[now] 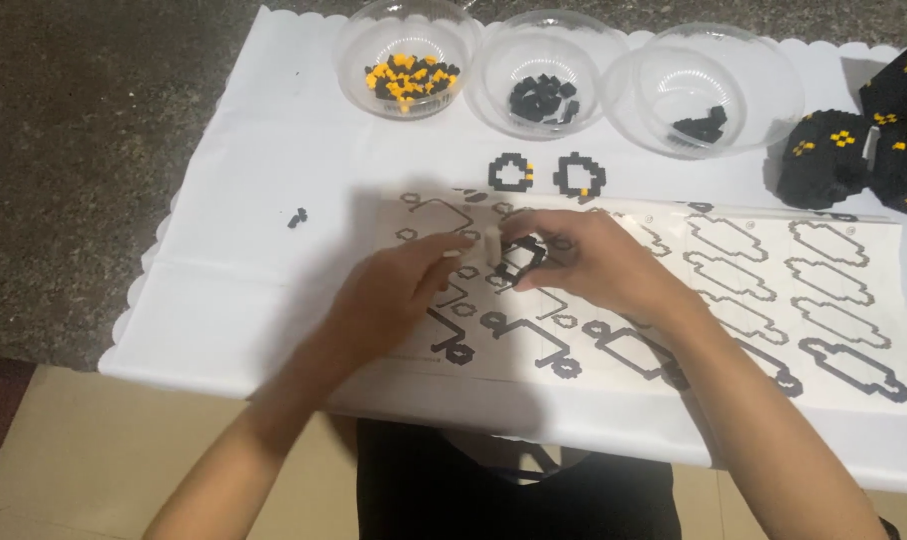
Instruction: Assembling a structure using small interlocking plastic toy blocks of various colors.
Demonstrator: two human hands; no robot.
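My left hand [394, 290] rests on the printed instruction sheet [754, 300] and pinches a small white tool [489, 245] between thumb and fingers. My right hand [589, 262] holds a small ring of black mini bricks [522, 258] right beside the tool, over the sheet's middle. Both hands meet at that piece. Two finished black rings with a yellow brick each [511, 173] [580, 177] lie on the white cloth just beyond the sheet.
Three clear bowls stand along the back: yellow and black bricks [407, 78], black bricks [544, 98], few black bricks [702, 125]. A black and yellow brick model [874, 140] sits at the right. A loose black piece [297, 216] lies left. The white cloth [234, 260] covers a dark stone table.
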